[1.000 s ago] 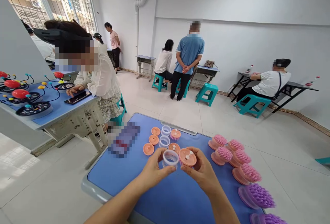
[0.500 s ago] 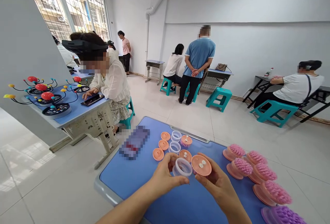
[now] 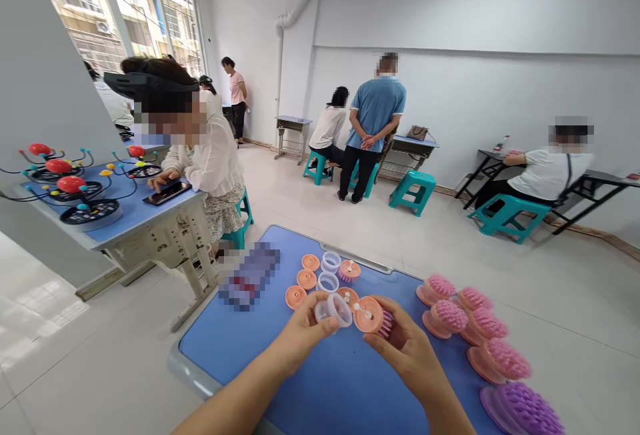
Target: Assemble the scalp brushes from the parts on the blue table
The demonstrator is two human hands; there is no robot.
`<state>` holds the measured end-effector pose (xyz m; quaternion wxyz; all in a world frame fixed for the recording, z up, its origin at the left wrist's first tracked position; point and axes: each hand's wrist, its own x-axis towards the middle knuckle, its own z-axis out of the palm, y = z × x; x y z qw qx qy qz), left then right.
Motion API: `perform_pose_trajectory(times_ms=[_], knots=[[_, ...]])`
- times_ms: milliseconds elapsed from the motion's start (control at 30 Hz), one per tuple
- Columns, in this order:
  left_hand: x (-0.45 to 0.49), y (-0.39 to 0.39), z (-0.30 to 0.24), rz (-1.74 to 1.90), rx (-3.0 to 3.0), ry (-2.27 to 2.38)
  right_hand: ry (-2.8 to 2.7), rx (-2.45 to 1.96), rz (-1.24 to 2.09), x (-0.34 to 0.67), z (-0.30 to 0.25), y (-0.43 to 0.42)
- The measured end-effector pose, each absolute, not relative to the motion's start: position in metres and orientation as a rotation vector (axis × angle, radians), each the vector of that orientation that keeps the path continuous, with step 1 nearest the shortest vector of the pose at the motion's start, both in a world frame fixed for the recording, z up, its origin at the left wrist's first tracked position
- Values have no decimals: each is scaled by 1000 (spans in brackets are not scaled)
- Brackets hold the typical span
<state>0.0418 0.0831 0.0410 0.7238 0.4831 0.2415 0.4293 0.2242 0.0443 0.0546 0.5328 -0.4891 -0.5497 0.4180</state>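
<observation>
My left hand (image 3: 301, 331) grips a clear plastic ring (image 3: 334, 311), tilted with its opening toward the right. In my right hand (image 3: 410, 341) is an orange brush head (image 3: 368, 315), its flat back with small white pegs facing the ring and its pink bristles pointing right. Ring and brush head are close together; whether they touch I cannot tell. Behind them on the blue table (image 3: 320, 388) lie another brush head (image 3: 347, 297), a bristle-down brush head (image 3: 350, 269), two more clear rings (image 3: 328, 282) and three orange round caps (image 3: 307, 279).
Several pink scalp brushes (image 3: 450, 318) and a purple one (image 3: 530, 408) stand along the table's right side. A pixelated flat item (image 3: 253, 275) lies at the left. Beyond, a person (image 3: 215, 148) sits at a desk with planet models (image 3: 93, 211); others sit or stand farther back.
My right hand has turned the brush head, so its bristles now show on the right. My left hand has tilted the ring toward it. The whole view has shifted slightly.
</observation>
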Motion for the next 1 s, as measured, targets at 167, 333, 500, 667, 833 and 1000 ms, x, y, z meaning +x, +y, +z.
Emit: perform_pose_trajectory(times_ms=[167, 333, 500, 667, 833, 1000], knots=[[42, 87, 42, 930, 997, 512, -1252, -1093, 986, 226, 59, 44], [42, 89, 45, 893, 968, 518, -1295, -1114, 987, 226, 67, 44], [42, 87, 47, 869, 952, 543, -1311, -1119, 988, 227, 65, 43], [41, 87, 49, 864, 958, 542, -1302, -1097, 976, 228, 60, 43], [40, 87, 48, 862, 976, 555, -1472, -1123, 937, 228, 63, 41], [41, 86, 47, 844, 1000, 572, -1589, -1138, 873, 224, 68, 39]])
